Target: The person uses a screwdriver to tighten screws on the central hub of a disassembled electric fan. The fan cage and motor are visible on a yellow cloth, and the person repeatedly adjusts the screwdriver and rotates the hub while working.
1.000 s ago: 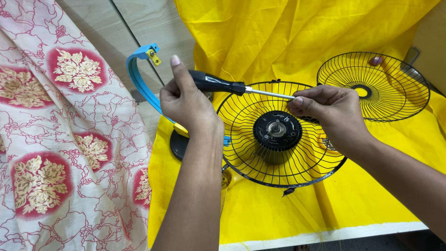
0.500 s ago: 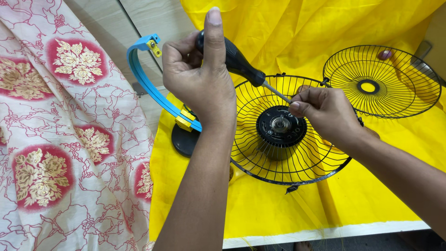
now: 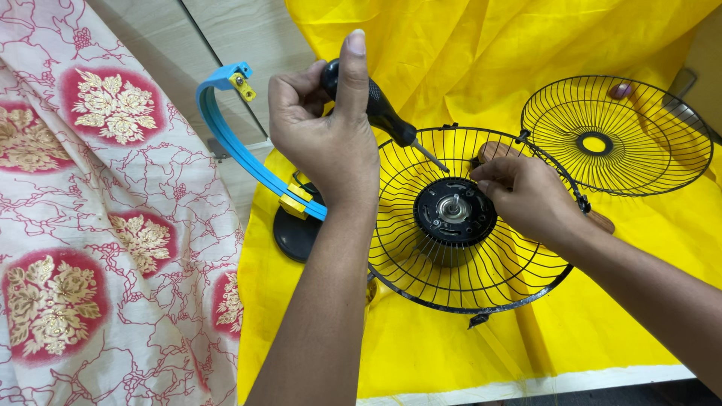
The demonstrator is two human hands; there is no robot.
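My left hand (image 3: 325,143) grips the black handle of a screwdriver (image 3: 380,113), index finger stretched up along it; the shaft slants down to the right. Its tip meets the fingers of my right hand (image 3: 526,199), which pinch at the upper right edge of the black round motor hub (image 3: 453,212). The hub sits in the middle of a black wire fan guard (image 3: 466,289) lying on a yellow cloth (image 3: 451,353). Whether a screw is under the fingertips is hidden.
A second black wire guard (image 3: 617,135) with a yellow centre lies at the upper right. A blue curved band (image 3: 233,143) with yellow clips arcs left of my left hand, above a black round base (image 3: 295,234). A white and red floral cloth (image 3: 98,248) covers the left.
My left hand has swung the screwdriver from lying nearly flat to slanting steeply down at the hub. My right hand has stayed at the tip by the hub.
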